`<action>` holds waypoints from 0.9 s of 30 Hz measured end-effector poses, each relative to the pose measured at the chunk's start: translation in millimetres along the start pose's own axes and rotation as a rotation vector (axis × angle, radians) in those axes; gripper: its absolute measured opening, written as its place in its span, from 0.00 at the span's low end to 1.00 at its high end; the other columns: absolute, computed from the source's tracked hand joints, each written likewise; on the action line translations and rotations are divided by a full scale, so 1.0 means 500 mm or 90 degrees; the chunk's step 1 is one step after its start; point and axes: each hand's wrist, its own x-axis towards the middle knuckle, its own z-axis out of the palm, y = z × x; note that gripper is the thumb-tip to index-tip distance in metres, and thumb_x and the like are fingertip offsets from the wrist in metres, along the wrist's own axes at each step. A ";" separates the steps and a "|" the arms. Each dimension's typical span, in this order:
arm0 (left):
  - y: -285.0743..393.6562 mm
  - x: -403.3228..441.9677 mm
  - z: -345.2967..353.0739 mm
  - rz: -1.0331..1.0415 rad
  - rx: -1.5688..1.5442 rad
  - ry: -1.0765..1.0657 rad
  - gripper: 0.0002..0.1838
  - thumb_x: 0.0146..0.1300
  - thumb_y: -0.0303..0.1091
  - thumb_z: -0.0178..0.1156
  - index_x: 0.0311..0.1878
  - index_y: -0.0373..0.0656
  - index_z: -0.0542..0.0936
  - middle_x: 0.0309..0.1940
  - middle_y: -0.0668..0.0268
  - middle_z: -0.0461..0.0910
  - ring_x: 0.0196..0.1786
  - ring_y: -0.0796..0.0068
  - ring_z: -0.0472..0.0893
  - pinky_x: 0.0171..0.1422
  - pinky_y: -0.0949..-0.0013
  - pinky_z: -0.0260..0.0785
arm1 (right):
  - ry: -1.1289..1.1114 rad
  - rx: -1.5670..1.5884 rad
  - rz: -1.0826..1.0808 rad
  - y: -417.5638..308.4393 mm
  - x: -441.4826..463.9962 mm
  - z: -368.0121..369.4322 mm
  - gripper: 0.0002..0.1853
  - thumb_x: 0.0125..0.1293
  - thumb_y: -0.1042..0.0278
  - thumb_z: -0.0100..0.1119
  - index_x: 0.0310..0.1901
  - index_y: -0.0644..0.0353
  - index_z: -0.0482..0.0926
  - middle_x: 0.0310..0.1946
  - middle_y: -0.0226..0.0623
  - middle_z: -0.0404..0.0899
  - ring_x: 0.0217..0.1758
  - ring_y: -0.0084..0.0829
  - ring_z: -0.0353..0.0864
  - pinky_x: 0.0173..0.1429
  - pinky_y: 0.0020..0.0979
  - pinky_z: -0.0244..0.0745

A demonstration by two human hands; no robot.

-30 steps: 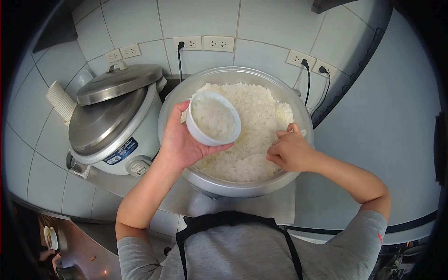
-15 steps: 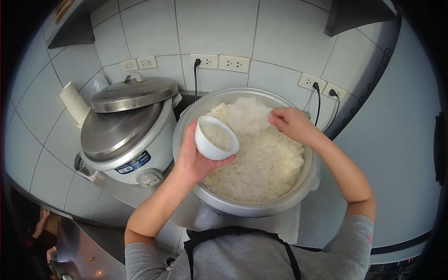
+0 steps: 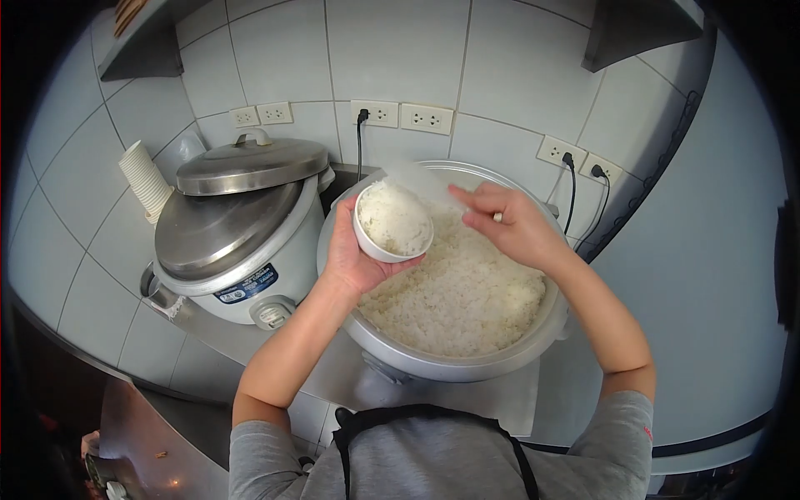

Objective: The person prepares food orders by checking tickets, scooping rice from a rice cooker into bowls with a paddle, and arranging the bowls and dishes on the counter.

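My left hand (image 3: 346, 254) grips a small white bowl (image 3: 388, 252) from below and the side, tilted over the pot. Cooked rice (image 3: 396, 218) is heaped above its rim. In my closed right hand (image 3: 510, 223) is a pale translucent rice paddle (image 3: 414, 178), blurred, its blade at the bowl's upper right edge; the fingers hide most of the handle. Beneath both hands stands a large open rice cooker (image 3: 454, 367) with loose white rice (image 3: 458, 300) filling much of its pot.
To the left is a second rice cooker (image 3: 229, 310) under a metal lid (image 3: 225, 229), with another lid (image 3: 250, 167) resting on top. Stacked paper cups (image 3: 146, 179) lean by the tiled wall. A metal container (image 3: 154, 287) sits at the counter's left. Plugged cords (image 3: 569, 196) hang behind the pot.
The rice in the bowl has risen from below the rim to a mound. My right hand has moved left, bringing the paddle from the pot's rice to the bowl.
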 end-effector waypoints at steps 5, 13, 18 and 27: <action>0.019 -0.012 0.008 0.051 0.106 0.028 0.30 0.59 0.62 0.39 0.57 0.53 0.71 0.55 0.64 0.73 0.53 0.59 0.76 0.51 0.47 0.71 | 0.063 -0.145 -0.187 -0.012 -0.020 0.055 0.17 0.61 0.74 0.54 0.52 0.58 0.76 0.26 0.41 0.68 0.27 0.35 0.70 0.34 0.31 0.67; 0.023 -0.019 0.010 0.125 0.086 -0.031 0.31 0.59 0.62 0.40 0.57 0.51 0.71 0.55 0.62 0.72 0.55 0.58 0.74 0.54 0.48 0.69 | 0.048 -0.122 -0.204 -0.005 -0.008 0.036 0.18 0.61 0.75 0.56 0.54 0.59 0.75 0.24 0.35 0.66 0.27 0.27 0.66 0.33 0.27 0.65; 0.002 -0.023 0.028 0.216 -0.040 -0.032 0.32 0.59 0.61 0.39 0.57 0.50 0.70 0.56 0.61 0.71 0.57 0.58 0.72 0.57 0.48 0.66 | 0.067 0.011 -0.049 -0.004 -0.019 0.052 0.18 0.62 0.73 0.54 0.55 0.60 0.73 0.25 0.40 0.68 0.28 0.33 0.70 0.35 0.31 0.66; -0.020 -0.055 0.041 0.227 -0.113 0.034 0.31 0.60 0.60 0.39 0.59 0.48 0.67 0.58 0.59 0.67 0.59 0.54 0.70 0.60 0.44 0.63 | 0.061 0.145 0.152 0.039 0.009 0.040 0.14 0.62 0.75 0.48 0.49 0.60 0.76 0.28 0.36 0.73 0.32 0.38 0.73 0.42 0.36 0.68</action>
